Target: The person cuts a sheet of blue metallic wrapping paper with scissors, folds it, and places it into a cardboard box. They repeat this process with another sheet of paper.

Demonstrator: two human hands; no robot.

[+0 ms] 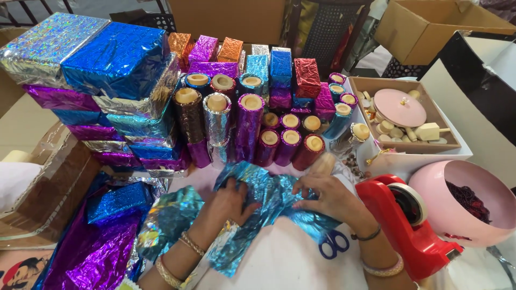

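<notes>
Both hands, left (228,203) & right (328,196), palms down, fingers pinching blue foil sheet (269,196).

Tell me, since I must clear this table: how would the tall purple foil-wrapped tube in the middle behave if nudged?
The tall purple tube stands upright and narrow, so it would probably tip easily. Being round, it would likely roll once down. Neighbouring wrapped tubes crowd it, so it might knock them over. Its crinkled foil skin looks somewhat slippery.

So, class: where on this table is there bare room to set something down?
Bare white table lies between the forearms, below the blue foil sheet under the left hand and right hand, beside the blue scissors. Crowded: foil-wrapped tubes behind, red tape dispenser and pink bowl right.
</notes>
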